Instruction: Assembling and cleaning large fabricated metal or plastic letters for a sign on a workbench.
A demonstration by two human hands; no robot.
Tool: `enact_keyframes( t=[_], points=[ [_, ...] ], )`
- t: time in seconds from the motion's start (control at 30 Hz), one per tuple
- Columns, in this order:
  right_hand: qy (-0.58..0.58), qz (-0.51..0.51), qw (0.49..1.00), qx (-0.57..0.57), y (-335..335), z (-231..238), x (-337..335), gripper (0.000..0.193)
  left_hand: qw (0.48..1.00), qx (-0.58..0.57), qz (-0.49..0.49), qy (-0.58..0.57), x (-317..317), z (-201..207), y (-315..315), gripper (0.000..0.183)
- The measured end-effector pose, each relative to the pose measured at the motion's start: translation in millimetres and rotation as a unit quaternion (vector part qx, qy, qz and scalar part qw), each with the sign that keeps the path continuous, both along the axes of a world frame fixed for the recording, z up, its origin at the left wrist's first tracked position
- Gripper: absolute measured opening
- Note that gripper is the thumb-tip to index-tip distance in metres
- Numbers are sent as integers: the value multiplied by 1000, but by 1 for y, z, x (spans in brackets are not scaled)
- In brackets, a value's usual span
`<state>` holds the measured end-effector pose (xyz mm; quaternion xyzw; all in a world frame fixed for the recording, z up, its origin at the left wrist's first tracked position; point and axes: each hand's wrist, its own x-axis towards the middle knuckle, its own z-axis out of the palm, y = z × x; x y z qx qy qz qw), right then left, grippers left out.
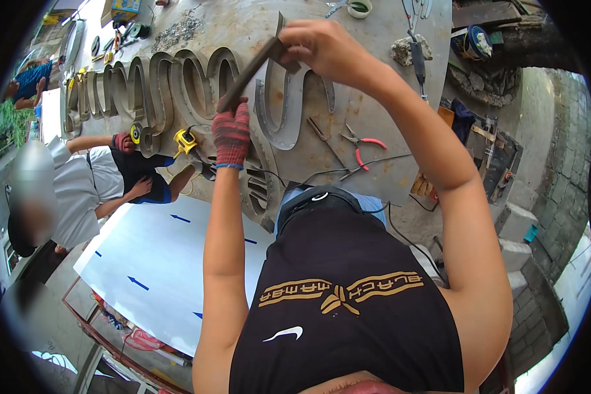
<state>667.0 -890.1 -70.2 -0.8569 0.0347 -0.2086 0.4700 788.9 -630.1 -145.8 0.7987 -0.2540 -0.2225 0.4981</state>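
Note:
A bent strip of grey sheet metal spans both my hands above the table. My left hand, in a red and dark knitted glove, is closed round its lower end. Bare, my right hand pinches the upper end where the strip angles off. Beneath them stands a curved metal channel with a notched edge. Right of that channel lie pliers with red handles, spread apart, and a long thin metal tool.
Several curved metal letter-like forms stand leftward along the table. A co-worker at left has a gloved hand by a yellow round tool. A dark-handled corded tool rests by a stone. Cables cross near my waist.

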Motion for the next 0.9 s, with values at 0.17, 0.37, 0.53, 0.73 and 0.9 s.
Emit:
enact_keyframes(
  t=[0.17, 0.37, 0.53, 0.73, 0.9],
  points=[
    [-37, 42, 996, 76, -12, -44, 51, 23, 981, 142, -25, -126, 23, -74, -35, 41],
    [31, 52, 997, 45, 3, -52, 37, 21, 959, 224, -155, -84, 4, -51, -92, 48],
    [17, 93, 995, 40, 24, -36, 57, 18, 965, 114, -180, -154, 36, -175, -58, 30],
    [19, 88, 996, -21, 7, -30, 47, 17, 944, 135, -189, -233, 28, -174, -66, 35],
    [19, 86, 995, -51, 6, -14, 44, 24, 947, 193, -181, -180, 29, -163, -67, 35]
  ],
)
